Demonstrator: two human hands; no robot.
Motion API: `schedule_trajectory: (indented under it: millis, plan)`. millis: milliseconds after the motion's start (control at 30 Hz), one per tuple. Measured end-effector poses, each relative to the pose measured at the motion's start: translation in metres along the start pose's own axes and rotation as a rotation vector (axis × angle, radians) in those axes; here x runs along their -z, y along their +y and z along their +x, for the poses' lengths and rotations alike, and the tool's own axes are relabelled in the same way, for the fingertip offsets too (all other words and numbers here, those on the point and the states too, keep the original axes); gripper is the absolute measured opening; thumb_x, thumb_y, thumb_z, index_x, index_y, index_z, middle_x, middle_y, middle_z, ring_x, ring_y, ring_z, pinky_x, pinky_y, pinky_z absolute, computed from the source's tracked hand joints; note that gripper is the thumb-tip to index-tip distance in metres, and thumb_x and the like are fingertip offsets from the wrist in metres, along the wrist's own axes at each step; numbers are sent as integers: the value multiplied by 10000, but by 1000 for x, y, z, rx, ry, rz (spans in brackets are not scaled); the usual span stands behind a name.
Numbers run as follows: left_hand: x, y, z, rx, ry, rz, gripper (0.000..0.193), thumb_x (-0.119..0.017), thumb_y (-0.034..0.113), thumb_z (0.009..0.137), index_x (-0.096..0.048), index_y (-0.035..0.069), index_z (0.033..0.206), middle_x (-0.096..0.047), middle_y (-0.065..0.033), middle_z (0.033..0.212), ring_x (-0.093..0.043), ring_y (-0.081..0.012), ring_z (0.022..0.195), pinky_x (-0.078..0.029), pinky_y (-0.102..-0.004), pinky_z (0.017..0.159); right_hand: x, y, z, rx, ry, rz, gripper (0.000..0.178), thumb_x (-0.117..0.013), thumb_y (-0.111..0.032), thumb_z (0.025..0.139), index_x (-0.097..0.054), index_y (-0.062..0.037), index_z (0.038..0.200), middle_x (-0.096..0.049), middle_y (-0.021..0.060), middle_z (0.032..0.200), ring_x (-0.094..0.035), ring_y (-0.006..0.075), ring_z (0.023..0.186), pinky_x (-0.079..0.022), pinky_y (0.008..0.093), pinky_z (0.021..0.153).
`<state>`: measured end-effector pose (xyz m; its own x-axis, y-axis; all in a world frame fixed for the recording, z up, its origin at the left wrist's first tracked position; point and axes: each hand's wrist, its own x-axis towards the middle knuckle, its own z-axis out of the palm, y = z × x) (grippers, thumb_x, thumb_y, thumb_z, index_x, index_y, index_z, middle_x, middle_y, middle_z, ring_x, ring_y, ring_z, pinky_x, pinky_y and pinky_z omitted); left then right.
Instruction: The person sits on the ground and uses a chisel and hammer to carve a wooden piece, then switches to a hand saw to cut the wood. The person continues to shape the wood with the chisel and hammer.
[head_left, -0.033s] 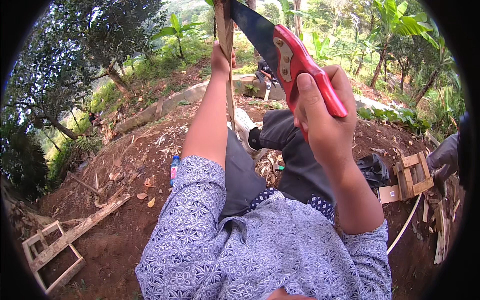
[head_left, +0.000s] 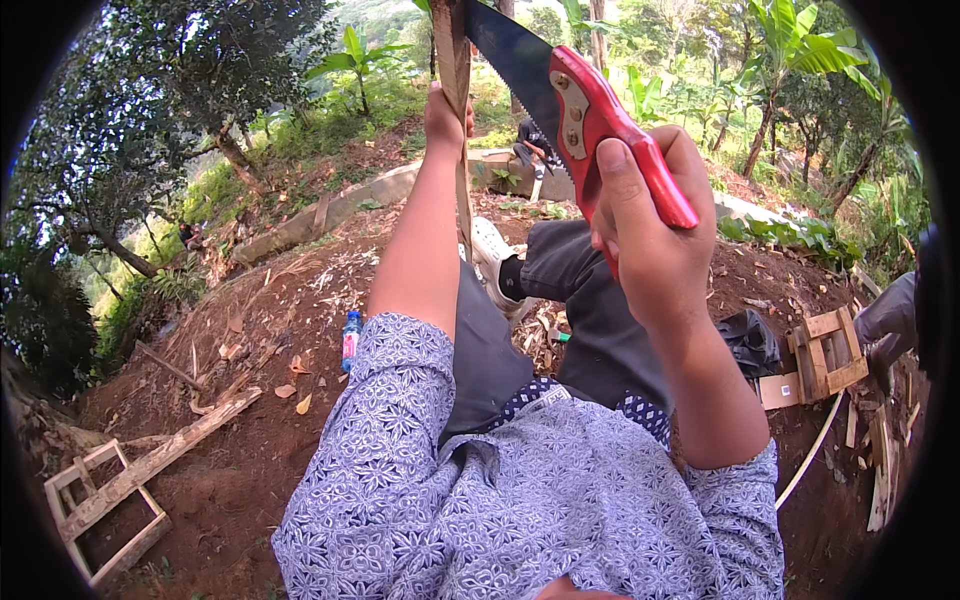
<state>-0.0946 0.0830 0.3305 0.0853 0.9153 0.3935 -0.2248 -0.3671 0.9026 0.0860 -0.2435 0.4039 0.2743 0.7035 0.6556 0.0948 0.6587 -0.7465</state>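
My right hand (head_left: 655, 215) is closed around the red handle of a handsaw (head_left: 522, 65). The saw's dark toothed blade slants up to the left, and its far end meets the upper part of a wooden strip (head_left: 452, 60). My left hand (head_left: 446, 118) wraps round this strip below the blade and holds it upright. The strip's lower end comes down between my legs, beside a white shoe (head_left: 490, 250). Whether the teeth have cut into the wood cannot be made out.
Brown soil with wood chips surrounds me. A bottle (head_left: 351, 340) stands left of my leg. Wooden frames lie at lower left (head_left: 105, 510) and right (head_left: 828, 350), near a black bag (head_left: 748, 343). A person (head_left: 533, 145) sits by a low wall (head_left: 380, 190); another person's leg (head_left: 888, 310) shows at right.
The saw, the strip and both hands have shifted very slightly to the right. Both grips stay the same.
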Motion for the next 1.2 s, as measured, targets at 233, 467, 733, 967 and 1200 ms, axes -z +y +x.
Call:
schedule_trajectory:
  millis: [233,467,733,967,1200]
  plan:
    - [-67,-18,-16,-1,8,-66,568,-250,525,1039,-545,100,805,-486,-42,572,-455,-166,466,-378,-323,465,-51,53,136,129,180,95,236,-665,-225,1006,-536,-72,882,-554,-7,635,-508,78,505,-397,241,471]
    - [-39,-12,16,-16,166,-59,496,-310,482,995,-508,119,721,-465,-34,566,-433,-152,464,-376,-314,464,-33,71,76,35,99,162,248,-702,-213,992,-533,-55,903,-559,-5,691,-486,51,582,-408,243,528]
    - [-11,-5,14,19,-15,84,410,-313,418,992,-512,89,850,-507,-65,615,-460,-170,464,-379,-329,448,6,14,23,-55,52,145,237,-692,-165,987,-558,-34,843,-575,8,707,-516,51,595,-396,231,551]
    - [-49,-30,8,-50,-80,35,406,-380,420,1004,-497,105,776,-476,-20,575,-467,-125,449,-418,-261,393,-44,82,151,19,196,-59,417,-786,-343,845,-593,20,919,-655,160,835,-664,264,771,-545,383,746]
    - [-19,-17,32,-25,-52,87,431,-364,445,993,-507,103,773,-484,-33,573,-467,-140,445,-413,-279,405,-42,82,79,126,215,85,338,-751,-189,869,-465,-14,908,-602,196,717,-628,418,678,-484,491,654]
